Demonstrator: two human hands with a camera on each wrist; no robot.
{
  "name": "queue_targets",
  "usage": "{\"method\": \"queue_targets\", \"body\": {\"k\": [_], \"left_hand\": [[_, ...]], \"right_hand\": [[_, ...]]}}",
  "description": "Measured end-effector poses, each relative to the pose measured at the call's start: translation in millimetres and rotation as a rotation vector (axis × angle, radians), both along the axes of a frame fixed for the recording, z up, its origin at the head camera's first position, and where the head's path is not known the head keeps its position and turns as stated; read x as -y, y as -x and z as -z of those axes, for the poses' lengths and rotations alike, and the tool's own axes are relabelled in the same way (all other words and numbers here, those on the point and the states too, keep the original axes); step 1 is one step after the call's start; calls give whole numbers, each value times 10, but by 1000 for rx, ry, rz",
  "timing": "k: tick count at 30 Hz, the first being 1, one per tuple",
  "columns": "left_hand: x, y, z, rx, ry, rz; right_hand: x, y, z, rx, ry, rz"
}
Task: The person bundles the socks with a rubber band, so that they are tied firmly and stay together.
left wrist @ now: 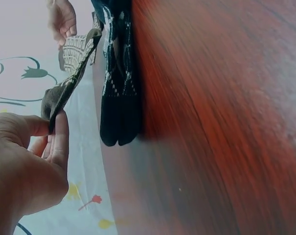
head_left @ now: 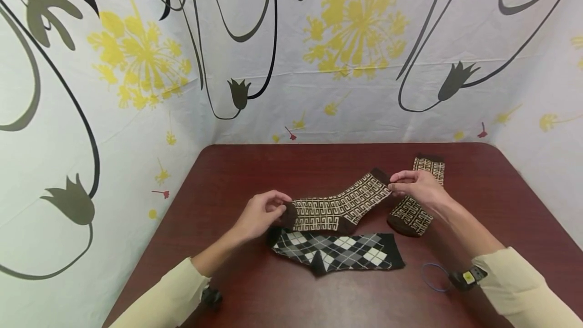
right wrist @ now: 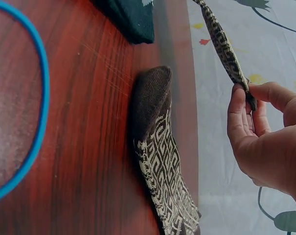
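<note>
A brown and cream patterned sock (head_left: 339, 209) is stretched between both hands, held up off the table. My left hand (head_left: 259, 215) pinches its dark brown toe between thumb and fingers, as the left wrist view (left wrist: 33, 156) also shows. At the other end my right hand (head_left: 421, 189) pinches the dark cuff; in the right wrist view that hand (right wrist: 267, 132) has thumb and fingertips on the sock's edge. A matching brown sock (head_left: 412, 216) lies on the table, partly behind the right hand and wrist. Just nearer than the held sock lies a black and grey argyle sock (head_left: 337, 252).
The dark red wooden table (head_left: 255, 292) has a white printed cloth (head_left: 291, 65) behind it and at its sides. A blue loop (head_left: 436, 277) shows by the right wrist, where a small black device (head_left: 469, 277) is worn.
</note>
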State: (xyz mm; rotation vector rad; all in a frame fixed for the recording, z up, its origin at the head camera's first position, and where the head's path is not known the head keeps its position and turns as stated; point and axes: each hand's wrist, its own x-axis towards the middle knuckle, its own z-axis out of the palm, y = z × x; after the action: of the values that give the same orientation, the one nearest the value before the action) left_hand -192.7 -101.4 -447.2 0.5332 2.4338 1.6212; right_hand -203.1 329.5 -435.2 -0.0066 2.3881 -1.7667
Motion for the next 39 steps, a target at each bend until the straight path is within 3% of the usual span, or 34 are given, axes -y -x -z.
{"method": "queue_targets", "body": {"k": [6,21,30,39], "left_hand": [[74,-5,16,-31,34,-17],[259,-21,27,-76,0,10],[339,-19,37,-63,-2,21],[406,-16,21,-52,15,35]], "right_hand": [[21,-99,-24,23,16,-9],[77,-356,-50,24,93,-69],[82,-509,-87,-69,135,-165],[117,-662,-96,-52,173,-238]]}}
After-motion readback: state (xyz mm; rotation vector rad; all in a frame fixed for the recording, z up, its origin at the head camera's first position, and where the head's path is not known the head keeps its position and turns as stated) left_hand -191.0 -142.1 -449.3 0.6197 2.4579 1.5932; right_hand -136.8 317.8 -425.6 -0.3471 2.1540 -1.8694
